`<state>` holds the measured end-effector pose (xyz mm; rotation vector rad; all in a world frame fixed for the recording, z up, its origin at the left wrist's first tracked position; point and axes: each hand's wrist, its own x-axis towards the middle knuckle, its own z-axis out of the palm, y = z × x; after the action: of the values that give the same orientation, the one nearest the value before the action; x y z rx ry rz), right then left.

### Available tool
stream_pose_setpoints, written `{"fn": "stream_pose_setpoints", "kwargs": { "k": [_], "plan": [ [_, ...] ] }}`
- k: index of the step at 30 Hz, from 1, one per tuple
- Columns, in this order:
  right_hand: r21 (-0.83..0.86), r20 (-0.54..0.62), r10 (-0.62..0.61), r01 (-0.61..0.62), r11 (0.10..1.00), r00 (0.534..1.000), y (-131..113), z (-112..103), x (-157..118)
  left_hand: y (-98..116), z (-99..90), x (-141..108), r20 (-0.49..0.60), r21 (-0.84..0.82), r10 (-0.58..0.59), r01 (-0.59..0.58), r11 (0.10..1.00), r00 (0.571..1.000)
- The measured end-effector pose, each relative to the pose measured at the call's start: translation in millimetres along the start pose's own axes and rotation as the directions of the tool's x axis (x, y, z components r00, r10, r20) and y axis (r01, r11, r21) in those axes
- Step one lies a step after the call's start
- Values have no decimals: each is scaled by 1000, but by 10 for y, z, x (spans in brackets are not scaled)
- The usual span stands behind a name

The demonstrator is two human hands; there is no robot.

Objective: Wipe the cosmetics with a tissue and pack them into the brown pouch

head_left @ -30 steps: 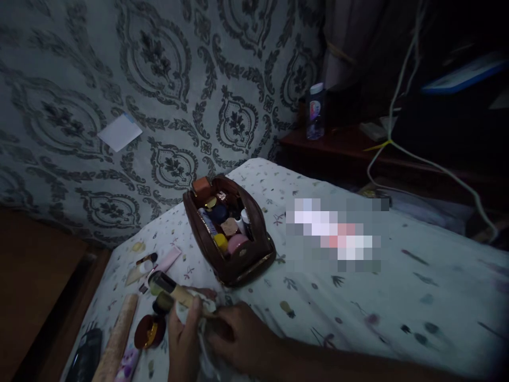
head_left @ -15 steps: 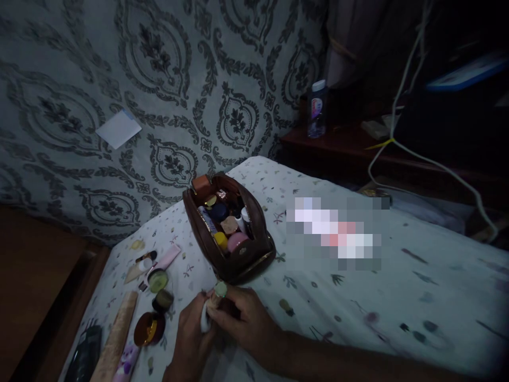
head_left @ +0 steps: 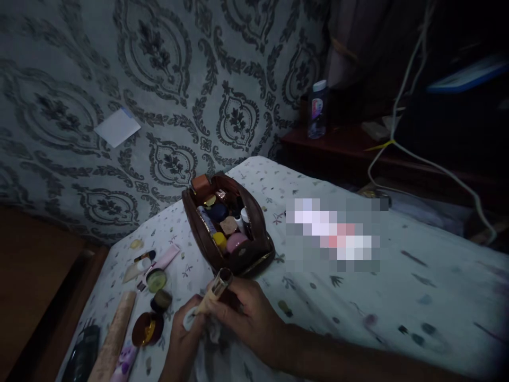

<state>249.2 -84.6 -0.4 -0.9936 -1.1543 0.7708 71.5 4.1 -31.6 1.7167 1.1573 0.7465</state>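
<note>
Between my hands, just in front of the brown bag, a slim beige tube [head_left: 207, 302] points up with a shiny, dark-rimmed end. My right hand [head_left: 250, 321] is closed around its middle. My left hand [head_left: 183, 331] grips its lower end through a crumpled white tissue [head_left: 190, 318], partly hidden by the fingers. The brown toiletry bag [head_left: 260, 223] stands unzipped, filled with small bottles and jars, among them a pink round item [head_left: 237, 243] and a yellow cap [head_left: 220, 241]. Left of my hands lies an amber jar [head_left: 147, 329].
On the patterned bedsheet at left lie a green-lidded jar [head_left: 156, 279], a dark small jar [head_left: 161, 301], a pink tube [head_left: 167, 257], a long beige tube [head_left: 113, 339], a purple tube [head_left: 125, 362] and a dark bottle [head_left: 81, 353]. A clear bottle [head_left: 317, 114] stands on the dark red shelf.
The beige tube has been turned: its pale green end showed upward before, and now a shiny dark-rimmed end does. My left hand has shifted slightly left and down.
</note>
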Motion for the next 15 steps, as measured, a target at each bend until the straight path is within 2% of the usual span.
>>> {"fn": "stream_pose_setpoints", "kwargs": {
  "k": [3, 5, 7, 9, 11, 13, 15],
  "plan": [
    [-295, 40, -143, 149, 944, 989, -163, -119, 34, -109, -11, -25, -199, -111, -88, 67, 992, 976],
    [-495, 47, -282, 267, 827, 958, -337, -270, 129, -165, 4, -43, -311, -177, -151, 99, 979, 938],
    [-627, 105, -345, 331, 705, 933, -510, -447, 317, -185, 34, -60, -349, -215, -203, 133, 967, 915],
    [-795, 279, -277, 383, 471, 919, -627, -607, 595, -159, 74, -77, -373, -210, -223, 152, 966, 901],
    [-813, 501, -161, 526, 250, 851, -648, -721, 926, -92, 115, -98, -342, -181, -199, 143, 973, 919],
    [-747, 648, -29, 643, 169, 761, -572, -781, 1255, -10, 151, -124, -236, -157, -157, 122, 980, 959],
    [-676, 734, 87, 710, 200, 674, -427, -793, 1542, 55, 177, -149, -151, -140, -140, 119, 983, 979]
  ]
}}
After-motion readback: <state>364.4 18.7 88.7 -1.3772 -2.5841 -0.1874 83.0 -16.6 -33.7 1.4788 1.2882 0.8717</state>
